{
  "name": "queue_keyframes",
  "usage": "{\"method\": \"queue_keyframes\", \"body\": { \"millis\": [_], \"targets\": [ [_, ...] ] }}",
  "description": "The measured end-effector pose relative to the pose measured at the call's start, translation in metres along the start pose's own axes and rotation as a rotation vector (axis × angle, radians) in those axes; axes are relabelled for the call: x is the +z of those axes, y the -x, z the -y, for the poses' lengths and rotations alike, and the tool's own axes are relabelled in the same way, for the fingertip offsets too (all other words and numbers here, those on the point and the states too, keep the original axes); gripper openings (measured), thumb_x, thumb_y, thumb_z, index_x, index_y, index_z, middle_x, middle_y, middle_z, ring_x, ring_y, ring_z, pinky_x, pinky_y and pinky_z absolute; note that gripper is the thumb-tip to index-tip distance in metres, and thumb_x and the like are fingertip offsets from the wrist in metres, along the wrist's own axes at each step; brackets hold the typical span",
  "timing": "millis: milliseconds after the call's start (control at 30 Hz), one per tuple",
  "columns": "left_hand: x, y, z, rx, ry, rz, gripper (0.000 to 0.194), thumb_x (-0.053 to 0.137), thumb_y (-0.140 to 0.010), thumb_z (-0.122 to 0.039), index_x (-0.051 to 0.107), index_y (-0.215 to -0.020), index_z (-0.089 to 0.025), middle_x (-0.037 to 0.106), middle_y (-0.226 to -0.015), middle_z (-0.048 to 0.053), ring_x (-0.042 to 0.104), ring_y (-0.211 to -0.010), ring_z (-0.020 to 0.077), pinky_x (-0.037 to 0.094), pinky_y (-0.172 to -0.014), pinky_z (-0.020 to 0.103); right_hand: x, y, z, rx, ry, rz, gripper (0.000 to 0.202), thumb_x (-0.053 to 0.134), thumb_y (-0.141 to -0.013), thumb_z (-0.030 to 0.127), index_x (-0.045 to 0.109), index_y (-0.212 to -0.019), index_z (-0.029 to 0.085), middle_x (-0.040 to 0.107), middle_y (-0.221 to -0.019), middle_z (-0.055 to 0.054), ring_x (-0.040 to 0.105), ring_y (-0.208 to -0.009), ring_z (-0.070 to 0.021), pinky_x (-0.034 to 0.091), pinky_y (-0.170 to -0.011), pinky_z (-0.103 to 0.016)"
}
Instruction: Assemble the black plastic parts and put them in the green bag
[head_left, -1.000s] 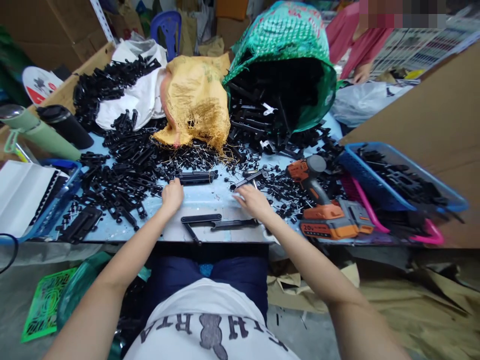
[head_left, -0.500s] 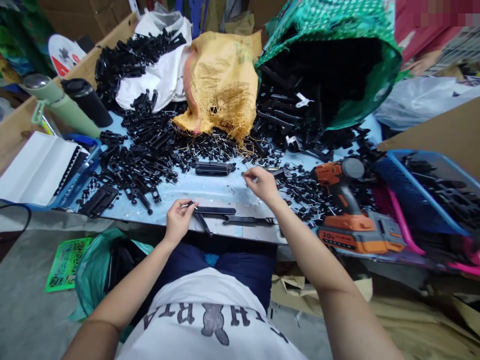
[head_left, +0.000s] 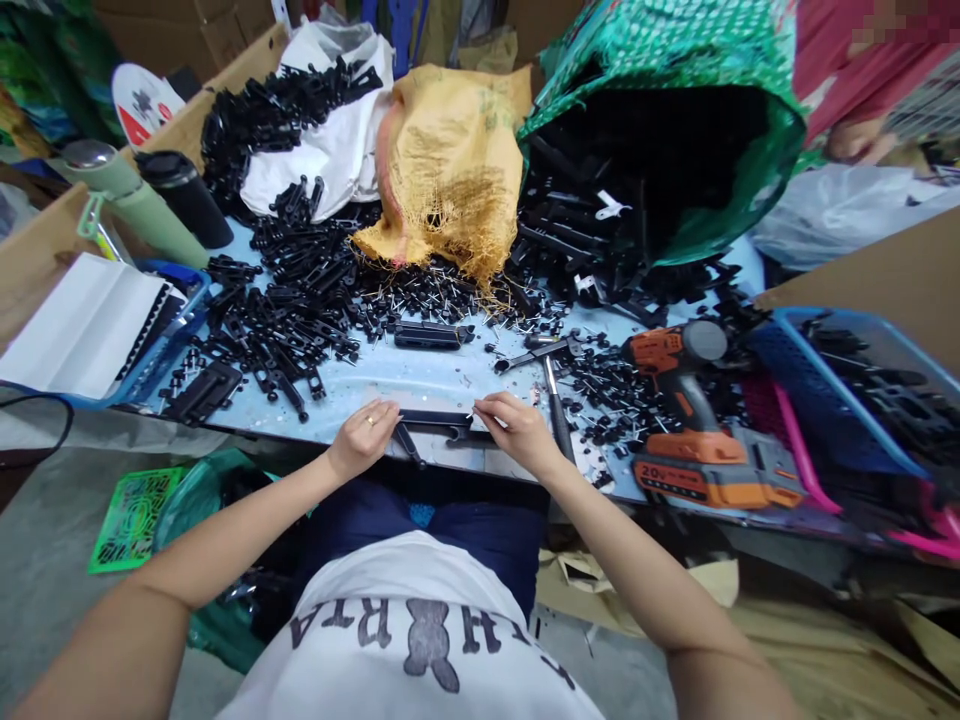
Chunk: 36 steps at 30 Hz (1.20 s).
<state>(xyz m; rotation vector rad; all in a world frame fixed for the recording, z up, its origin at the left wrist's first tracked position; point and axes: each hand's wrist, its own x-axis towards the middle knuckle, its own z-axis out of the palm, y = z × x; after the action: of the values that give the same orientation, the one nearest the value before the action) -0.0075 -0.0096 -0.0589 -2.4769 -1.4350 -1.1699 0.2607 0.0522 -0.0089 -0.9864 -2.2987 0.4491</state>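
Note:
My left hand is closed around the left end of a flat black bar. A second thin black arm slants down toward the table edge from that end. At the bar's right end my right hand pinches a small shiny pin-like piece, perhaps a screw; its exact kind is too small to tell. Just below the bar lies a dark open-end wrench, partly hidden by my right fingers. A hammer with a black handle rests right of my right hand.
An adjustable-looking wrench and a bundle of black bars lie behind. Heaps of black parts and loose screws surround a yellow sack. Right stand an orange cordless drill and a blue basket. A co-worker's hand is beyond.
My right hand has come from the screws down and left to the bar's right end, uncovering the hammer. My left hand has shifted slightly and grips the bar's left end.

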Motion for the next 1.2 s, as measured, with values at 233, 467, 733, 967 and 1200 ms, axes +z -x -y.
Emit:
{"method": "queue_keyframes", "body": {
  "millis": [233, 467, 733, 967, 1200],
  "targets": [
    [0.001, -0.002, 0.014, 0.086, 0.027, 0.14, 0.02, 0.045, -0.088, -0.015, 0.061, -0.099, -0.014, 0.069, -0.091, 0.011, 0.066, -0.089, 0.0177, 0.054, -0.088, 0.037, -0.001, 0.001, 0.006, -0.13, 0.208, 0.071, 0.021, 0.046, -0.091, 0.026, 0.066, -0.094, 0.019, 0.069, -0.091, -0.005, 0.064, -0.08, -0.0139, 0.049, -0.071, -0.025],
    [-0.009, -0.005, 0.002, -0.028, -0.125, 0.173, 0.026, 0.048, -0.085, -0.018, 0.061, -0.107, -0.021, 0.067, -0.101, 0.009, 0.059, -0.105, 0.0247, 0.04, -0.096, 0.051, -0.004, 0.002, -0.006, -0.082, 0.145, -0.025, 0.022, 0.044, -0.091, 0.024, 0.065, -0.092, 0.02, 0.068, -0.088, -0.005, 0.064, -0.08, -0.0141, 0.049, -0.092, -0.038],
    [0.004, -0.007, -0.016, -0.067, -0.122, 0.096, 0.027, 0.052, -0.083, -0.023, 0.06, -0.109, -0.021, 0.066, -0.103, 0.009, 0.057, -0.107, 0.027, 0.033, -0.1, 0.053, -0.003, 0.001, -0.004, -0.143, 0.035, -0.009, 0.017, 0.046, -0.091, 0.022, 0.063, -0.093, 0.02, 0.068, -0.086, -0.003, 0.064, -0.078, -0.0119, 0.043, -0.101, -0.047],
    [0.011, -0.013, -0.028, 0.048, -0.064, 0.174, 0.03, 0.05, -0.084, -0.023, 0.058, -0.112, -0.021, 0.064, -0.11, 0.01, 0.054, -0.112, 0.0279, 0.03, -0.101, 0.055, 0.005, 0.004, -0.008, -0.236, 0.074, 0.093, 0.024, 0.039, -0.092, 0.017, 0.062, -0.099, 0.02, 0.066, -0.09, -0.005, 0.063, -0.085, -0.0126, 0.041, -0.102, -0.048],
    [0.035, -0.051, -0.059, -0.088, -0.029, 0.484, 0.055, 0.062, -0.077, -0.041, 0.047, -0.122, -0.012, 0.06, -0.109, 0.016, 0.054, -0.105, 0.0297, 0.038, -0.092, 0.046, 0.021, 0.028, -0.025, -0.215, 0.022, 0.034, 0.036, 0.05, -0.089, 0.023, 0.048, -0.124, 0.018, 0.061, -0.112, -0.012, 0.057, -0.105, -0.018, 0.048, -0.093, -0.041]
  ]
}}
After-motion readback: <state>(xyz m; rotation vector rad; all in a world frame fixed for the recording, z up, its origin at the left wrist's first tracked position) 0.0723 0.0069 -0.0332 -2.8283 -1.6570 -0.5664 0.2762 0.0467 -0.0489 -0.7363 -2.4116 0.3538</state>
